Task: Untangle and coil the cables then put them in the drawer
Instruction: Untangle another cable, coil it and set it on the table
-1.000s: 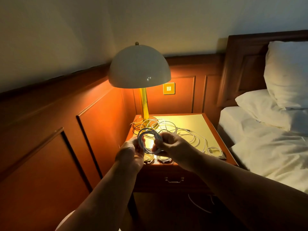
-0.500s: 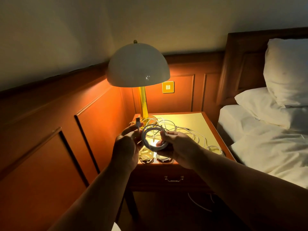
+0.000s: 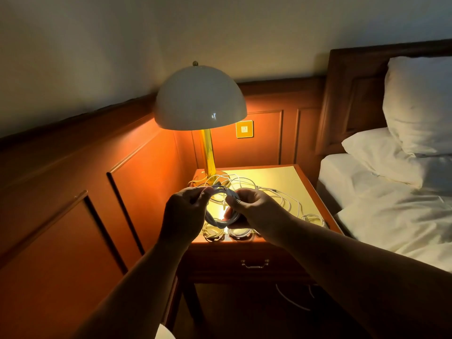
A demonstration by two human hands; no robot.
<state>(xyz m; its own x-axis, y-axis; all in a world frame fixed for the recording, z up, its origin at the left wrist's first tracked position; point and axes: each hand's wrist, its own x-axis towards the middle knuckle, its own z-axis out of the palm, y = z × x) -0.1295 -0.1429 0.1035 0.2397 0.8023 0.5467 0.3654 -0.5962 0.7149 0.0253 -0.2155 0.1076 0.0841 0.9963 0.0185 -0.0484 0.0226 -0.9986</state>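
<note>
Both hands meet just above the front edge of the tabletop (image 3: pixel 281 177), in the lower centre of the frame. Our left hand (image 3: pixel 186 214) pinches the top of the white cable coil (image 3: pixel 221 222) between thumb and fingertips, while our right hand (image 3: pixel 254 209) curls round its right side, so the loops stay stacked as a ring. We judge this to be the finishing of one coil, held up in the lamp (image 3: pixel 200 99) light to see the turns. Both forearms reach forward, wrists slightly bent inward. Behind the hands lies the tangle of white cables (image 3: pixel 269 192); two finished coils (image 3: pixel 238 232) sit at the front edge. Below, the drawer (image 3: pixel 254 264) appears closed.
</note>
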